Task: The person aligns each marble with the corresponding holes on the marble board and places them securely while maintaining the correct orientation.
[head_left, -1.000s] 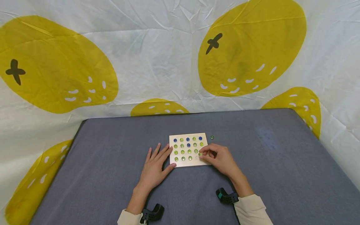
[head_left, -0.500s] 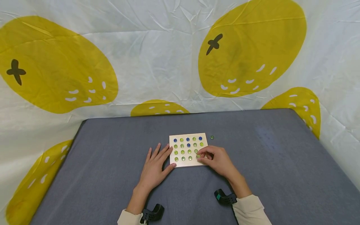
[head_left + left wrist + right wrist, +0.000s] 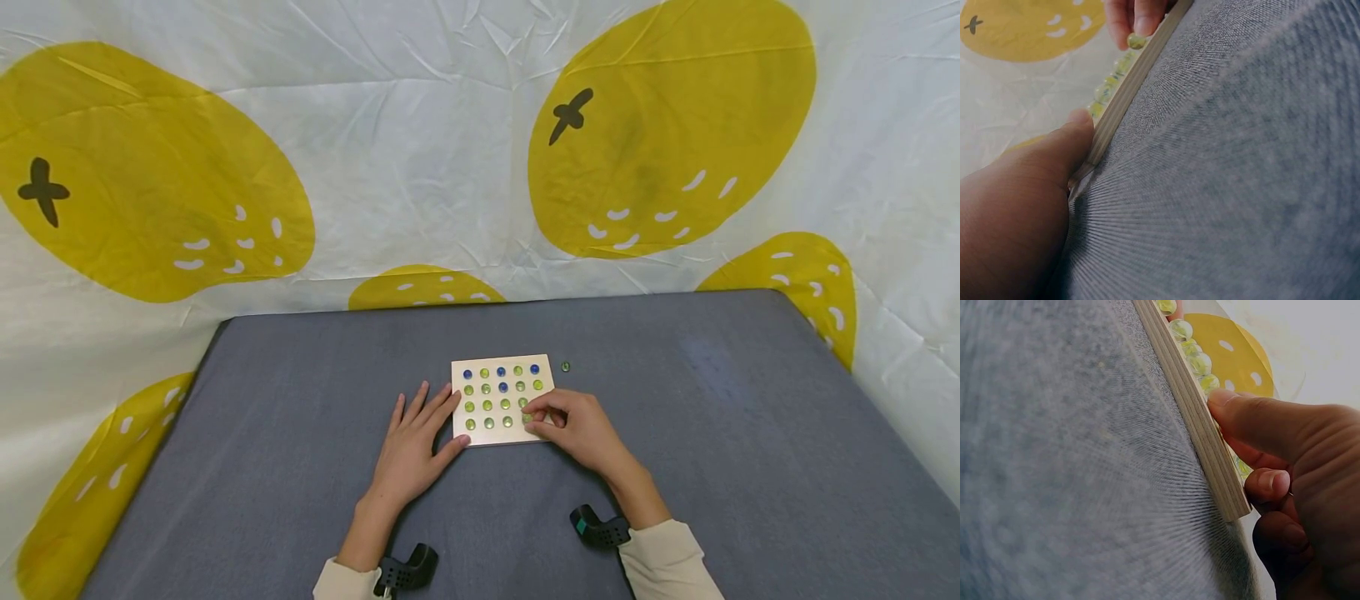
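A pale wooden board [image 3: 495,435] lies on the table, with rows of green marbles and several blue marbles set in it. My left hand [image 3: 411,454] rests at its left side, fingers spread and straight, the thumb at the near left corner. My right hand [image 3: 588,429] is over the near right part of the board. Its thumb and fingers pinch a green marble [image 3: 1136,41] low at the near row, just right of the other marbles there. In the right wrist view the thumb [image 3: 1254,419] hides most of that marble. The right hand covers the board's near right corner.
One loose green marble [image 3: 566,367] lies on the grey tablecloth [image 3: 315,392] just past the board's far right corner. A white curtain with yellow fruit shapes [image 3: 675,125] hangs behind the table. Each wrist carries a black camera mount [image 3: 598,527].
My right hand has shifted slightly left with the green marble, from the right of the near row to beside its third marble. The left hand and the board have stayed put.
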Tool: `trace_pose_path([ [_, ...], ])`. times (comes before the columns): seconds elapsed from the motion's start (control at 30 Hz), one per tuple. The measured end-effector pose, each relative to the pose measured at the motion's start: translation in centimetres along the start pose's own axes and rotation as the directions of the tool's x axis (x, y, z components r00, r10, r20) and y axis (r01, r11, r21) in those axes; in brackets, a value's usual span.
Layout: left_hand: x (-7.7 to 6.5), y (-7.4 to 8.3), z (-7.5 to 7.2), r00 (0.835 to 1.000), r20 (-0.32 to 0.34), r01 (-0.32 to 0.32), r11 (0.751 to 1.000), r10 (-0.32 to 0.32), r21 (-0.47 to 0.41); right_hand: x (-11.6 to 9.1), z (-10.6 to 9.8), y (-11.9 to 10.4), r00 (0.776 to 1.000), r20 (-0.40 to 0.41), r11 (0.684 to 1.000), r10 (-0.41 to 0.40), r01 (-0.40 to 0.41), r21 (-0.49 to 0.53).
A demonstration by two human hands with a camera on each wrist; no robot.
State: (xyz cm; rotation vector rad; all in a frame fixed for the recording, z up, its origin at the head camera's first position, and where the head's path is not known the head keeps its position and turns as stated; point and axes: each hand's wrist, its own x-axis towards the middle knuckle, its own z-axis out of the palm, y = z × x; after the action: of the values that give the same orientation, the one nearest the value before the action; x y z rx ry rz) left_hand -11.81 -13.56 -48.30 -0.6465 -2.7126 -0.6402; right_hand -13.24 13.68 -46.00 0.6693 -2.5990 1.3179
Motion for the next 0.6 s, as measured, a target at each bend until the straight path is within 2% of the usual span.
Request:
trace_pose_path([
  [0.6,-0.26,-0.05,-0.02,1.0,0.003,-0.006,1.0,0.006,0.007,-0.37,0.25,-0.25,1.0,-0.004,1.0,-0.012,0.011,-0.017],
])
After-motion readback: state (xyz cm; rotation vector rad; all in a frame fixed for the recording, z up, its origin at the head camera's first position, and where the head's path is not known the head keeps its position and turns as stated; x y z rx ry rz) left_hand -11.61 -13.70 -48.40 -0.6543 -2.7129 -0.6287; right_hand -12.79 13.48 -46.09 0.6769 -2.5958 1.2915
